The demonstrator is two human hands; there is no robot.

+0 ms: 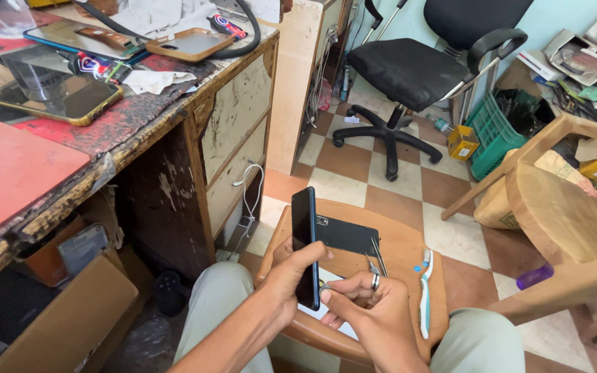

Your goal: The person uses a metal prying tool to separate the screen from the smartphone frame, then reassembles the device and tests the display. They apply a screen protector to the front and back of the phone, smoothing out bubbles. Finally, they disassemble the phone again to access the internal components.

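— Phone (pixel 305 242) first: where is it?

— Standing on its edge over a small wooden stool (pixel 402 242), near the middle of the head view, between the person's knees. The left hand (pixel 291 273) holds it, fingers wrapped around its lower part.

— And the right hand (pixel 371 307)?

— Just beside the phone's near end, fingertips pinched narrowly on something small at its edge; what it is I cannot tell. A ring sits on one finger.

— What else is on the stool?

— A dark back cover (pixel 347 235) just right of the phone, tweezers (pixel 376 259) beside it, and a toothbrush (pixel 424 293) further right.

— Beyond that?

— A worn desk (pixel 174 117) on the left, an office chair (pixel 416 69) far off.
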